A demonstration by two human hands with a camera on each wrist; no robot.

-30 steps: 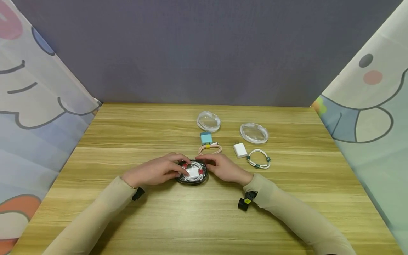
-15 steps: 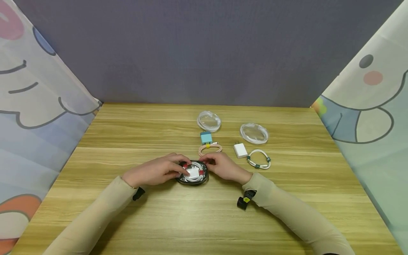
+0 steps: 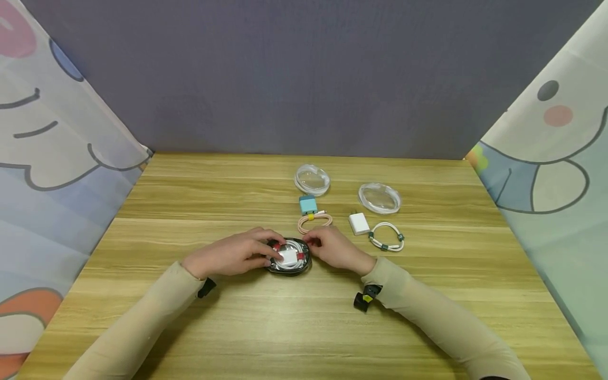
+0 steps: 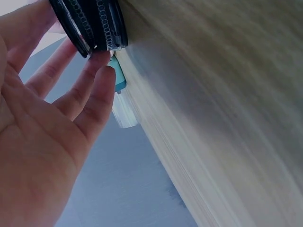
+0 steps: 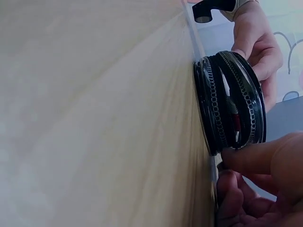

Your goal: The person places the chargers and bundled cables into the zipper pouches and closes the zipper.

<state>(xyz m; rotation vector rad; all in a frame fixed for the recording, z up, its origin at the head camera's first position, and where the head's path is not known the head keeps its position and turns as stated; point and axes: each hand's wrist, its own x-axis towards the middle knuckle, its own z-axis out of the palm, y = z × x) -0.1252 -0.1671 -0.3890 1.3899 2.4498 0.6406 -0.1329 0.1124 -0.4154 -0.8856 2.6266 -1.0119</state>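
A small oval zip case [image 3: 305, 265] with a clear top and black edges lies mid-table. Through the top show a white charger [image 3: 287, 257], a coiled white cable and red straps. My left hand [image 3: 233, 254] grips the case from the left, fingers on its top and side. At its back right corner, my right hand [image 3: 336, 250] pinches the zipper's end between thumb and finger; the pull is mostly hidden. In the right wrist view the zipper teeth [image 5: 215, 101] stand apart along the side facing that camera, a red strap visible inside.
Behind the case lie a pink cable [image 3: 304, 228] with a yellow tie and a blue charger [image 3: 307, 205]. To the right are a white charger [image 3: 359, 224] and a white cable loop [image 3: 372, 241]. Two clear-wrapped white coils [image 3: 324, 188] [image 3: 380, 210] lie farther back.
My right hand's fingertips have slid a little to the right along the case's back edge to its right corner. The left hand has stayed on the case.
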